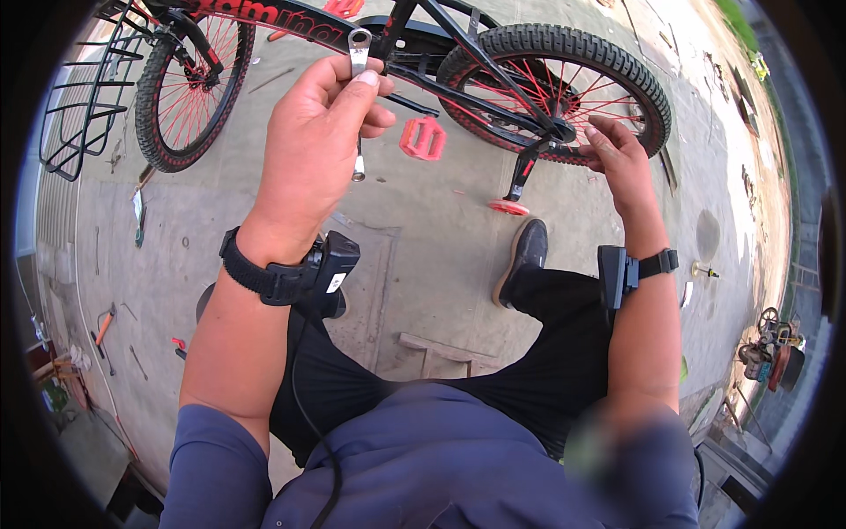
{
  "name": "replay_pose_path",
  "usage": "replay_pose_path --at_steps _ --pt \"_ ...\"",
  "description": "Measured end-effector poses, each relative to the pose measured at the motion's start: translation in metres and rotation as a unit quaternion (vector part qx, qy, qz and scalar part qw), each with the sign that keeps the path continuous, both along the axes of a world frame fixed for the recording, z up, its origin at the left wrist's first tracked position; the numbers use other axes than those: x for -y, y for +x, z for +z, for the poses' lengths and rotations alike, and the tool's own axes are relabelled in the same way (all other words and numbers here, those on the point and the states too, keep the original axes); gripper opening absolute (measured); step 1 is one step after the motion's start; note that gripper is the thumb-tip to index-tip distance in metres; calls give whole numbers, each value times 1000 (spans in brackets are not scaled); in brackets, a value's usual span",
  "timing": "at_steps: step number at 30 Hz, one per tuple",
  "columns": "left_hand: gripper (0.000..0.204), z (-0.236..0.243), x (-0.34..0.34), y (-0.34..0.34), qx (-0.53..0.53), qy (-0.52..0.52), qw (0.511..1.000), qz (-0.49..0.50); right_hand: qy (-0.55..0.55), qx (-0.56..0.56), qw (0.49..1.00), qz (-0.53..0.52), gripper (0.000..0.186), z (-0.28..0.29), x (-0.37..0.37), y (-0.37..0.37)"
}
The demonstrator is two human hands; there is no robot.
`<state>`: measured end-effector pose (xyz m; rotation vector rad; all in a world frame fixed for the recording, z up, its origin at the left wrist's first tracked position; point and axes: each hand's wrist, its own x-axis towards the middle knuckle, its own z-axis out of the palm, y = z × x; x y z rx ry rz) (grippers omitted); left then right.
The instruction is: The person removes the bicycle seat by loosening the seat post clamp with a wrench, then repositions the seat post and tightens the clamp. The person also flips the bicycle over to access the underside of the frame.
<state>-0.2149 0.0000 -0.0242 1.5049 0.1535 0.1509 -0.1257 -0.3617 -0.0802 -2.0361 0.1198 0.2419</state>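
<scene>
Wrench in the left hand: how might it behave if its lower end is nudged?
The wrench should be stiff, since it looks like solid metal. It may swivel, as the left hand pinches it near its upper ring. Its shiny surface could feel slippery.

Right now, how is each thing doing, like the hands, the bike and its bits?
Left hand: closed on the wrench
Wrench: held up, one ring end showing
Right hand: fingers bent, beside the rear wheel; grip unclear
Bicycle: seems upright
Training wheel: attached by its bracket
Red pedal: detailed contact unclear, looks level
Orange-handled tool: lying on the ground
</scene>
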Motion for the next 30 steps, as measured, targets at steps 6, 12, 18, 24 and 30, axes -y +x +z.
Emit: replay_pose_path --at_steps 6,12,18,24,30 --pt "23 0 -2 0 8 -9 1000 2 -14 -1 1000 -11 41 -10 14 6" --pt "21 0 -2 0 13 -17 1000 6 -10 5 1000 -25 40 -17 22 9" --pt "25 -1 -6 0 9 -8 1000 4 -6 12 999 -44 40 -12 20 8" --pt "27 0 -5 0 9 0 1000 7 10 23 999 -44 41 -10 23 9" --pt "29 1 -2 0 4 11 1000 3 23 35 998 -53 40 -8 26 9"
